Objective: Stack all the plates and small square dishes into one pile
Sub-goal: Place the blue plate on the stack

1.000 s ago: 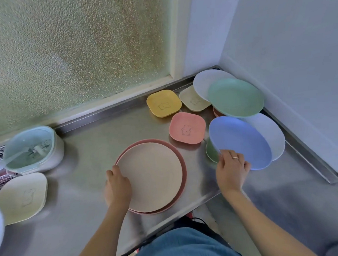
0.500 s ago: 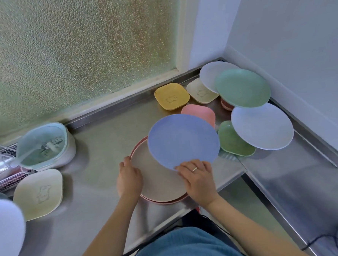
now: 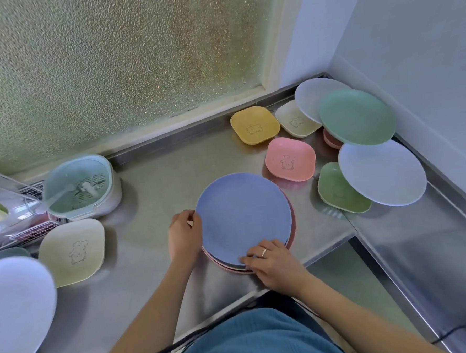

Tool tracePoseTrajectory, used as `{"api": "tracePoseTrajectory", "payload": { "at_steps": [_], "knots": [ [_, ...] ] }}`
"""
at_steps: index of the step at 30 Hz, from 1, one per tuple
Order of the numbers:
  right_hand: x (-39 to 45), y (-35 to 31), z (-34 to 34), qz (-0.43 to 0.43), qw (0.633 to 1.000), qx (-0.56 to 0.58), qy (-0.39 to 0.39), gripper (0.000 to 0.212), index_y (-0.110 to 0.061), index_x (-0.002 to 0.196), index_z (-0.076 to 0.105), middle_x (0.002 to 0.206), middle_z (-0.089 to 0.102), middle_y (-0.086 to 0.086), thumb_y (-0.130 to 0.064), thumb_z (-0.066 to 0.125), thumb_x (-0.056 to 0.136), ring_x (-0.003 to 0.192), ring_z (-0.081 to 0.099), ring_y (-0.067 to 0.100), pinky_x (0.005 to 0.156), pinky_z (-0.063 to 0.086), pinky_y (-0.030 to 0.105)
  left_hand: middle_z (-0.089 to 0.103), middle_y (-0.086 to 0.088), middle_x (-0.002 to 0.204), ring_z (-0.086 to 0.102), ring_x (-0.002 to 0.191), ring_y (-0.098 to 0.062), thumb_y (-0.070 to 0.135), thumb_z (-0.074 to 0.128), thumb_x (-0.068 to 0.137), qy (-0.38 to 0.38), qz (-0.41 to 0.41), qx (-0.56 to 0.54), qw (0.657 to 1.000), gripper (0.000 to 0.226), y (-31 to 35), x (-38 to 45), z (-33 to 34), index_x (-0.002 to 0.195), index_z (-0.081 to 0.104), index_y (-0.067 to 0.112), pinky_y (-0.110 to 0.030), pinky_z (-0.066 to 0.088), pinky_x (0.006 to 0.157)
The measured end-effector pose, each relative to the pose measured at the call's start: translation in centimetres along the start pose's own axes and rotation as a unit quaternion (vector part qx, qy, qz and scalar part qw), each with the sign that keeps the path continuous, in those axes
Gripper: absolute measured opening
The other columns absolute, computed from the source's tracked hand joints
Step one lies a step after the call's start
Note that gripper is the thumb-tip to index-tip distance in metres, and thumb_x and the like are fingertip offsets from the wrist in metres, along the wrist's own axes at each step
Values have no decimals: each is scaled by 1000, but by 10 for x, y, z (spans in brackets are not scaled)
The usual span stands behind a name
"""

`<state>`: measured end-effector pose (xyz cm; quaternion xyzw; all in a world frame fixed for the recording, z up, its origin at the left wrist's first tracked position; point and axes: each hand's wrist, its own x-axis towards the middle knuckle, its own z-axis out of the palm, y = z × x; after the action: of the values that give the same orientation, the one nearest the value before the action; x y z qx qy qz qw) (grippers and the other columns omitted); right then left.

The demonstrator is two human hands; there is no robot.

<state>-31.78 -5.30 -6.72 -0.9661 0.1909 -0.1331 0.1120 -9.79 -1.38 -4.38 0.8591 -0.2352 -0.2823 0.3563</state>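
A blue plate (image 3: 242, 214) lies on top of a pile whose pink bottom plate (image 3: 292, 227) shows at the right rim. My left hand (image 3: 182, 236) holds the pile's left rim with curled fingers. My right hand (image 3: 273, 266) pinches the blue plate's near edge. Behind and to the right lie a yellow square dish (image 3: 254, 124), a cream one (image 3: 295, 119), a pink one (image 3: 289, 159) and a green one (image 3: 336, 189). A white plate (image 3: 381, 172), a green plate (image 3: 356, 117) and another white plate (image 3: 308, 95) overlap there. At the left lie a cream square dish (image 3: 72, 251) and a white plate (image 3: 16, 312).
A lidded white and mint container (image 3: 82, 185) stands at the left beside a clear rack (image 3: 10, 206). A frosted window backs the steel counter. The counter's front edge (image 3: 326, 241) steps back at the right of the pile. A pink piece (image 3: 330, 140) sits under the green plate.
My right hand carried the blue plate from the right group over to the pile and set it down on the beige plate. My left hand stayed at the pile's left rim.
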Motion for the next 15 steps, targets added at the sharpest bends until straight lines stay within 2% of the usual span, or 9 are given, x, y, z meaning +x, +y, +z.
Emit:
{"api": "tracePoseTrajectory", "payload": {
  "at_steps": [3,6,8,10,12,13,15],
  "knots": [
    [-1,-6,3,3,999,32,-28,23,-26,97,71,88,66,-12,-25,50,87,75,54,14,62,39,26,56,-3,108,52,61,-9,28,50,91,2,10,14,1000,23,1,3,2,101,63,12,-26,39,64],
    [1,-7,0,49,996,59,-38,23,-27,91,72,87,66,-12,-30,50,88,77,57,15,69,40,27,54,-6,114,53,68,-21,21,48,92,-8,23,35,999,20,2,6,4,107,60,13,-30,42,67],
    [5,-4,-6,85,995,58,-1,22,-28,87,71,90,67,-11,-32,50,86,82,58,14,77,33,28,52,-7,120,57,84,-28,13,46,90,-19,35,52,998,30,3,6,4,118,54,16,-33,46,72],
    [13,2,-12,158,986,37,46,28,-30,103,68,105,67,-8,-30,47,85,97,56,12,86,30,29,48,-7,129,50,110,-30,4,41,88,-31,67,91,993,47,5,7,5,133,44,17,-36,44,83],
    [24,12,-18,261,963,-1,68,43,-24,127,55,128,59,-1,-28,38,88,117,51,15,98,27,32,44,-6,138,37,126,-29,-1,37,85,-43,99,167,980,60,8,7,8,141,34,18,-38,36,98],
    [29,18,-21,312,948,-15,58,50,-19,137,45,139,51,3,-28,34,89,127,46,18,105,24,35,41,-4,142,34,130,-27,-2,36,84,-50,108,195,974,64,9,7,10,144,30,19,-39,32,103],
    [34,31,-24,399,917,-14,-16,59,-12,148,20,154,26,5,-22,31,91,142,23,19,114,16,42,36,-3,148,30,136,-25,-3,34,85,-62,104,202,972,67,11,6,12,147,25,20,-38,28,109]
  ]
}}
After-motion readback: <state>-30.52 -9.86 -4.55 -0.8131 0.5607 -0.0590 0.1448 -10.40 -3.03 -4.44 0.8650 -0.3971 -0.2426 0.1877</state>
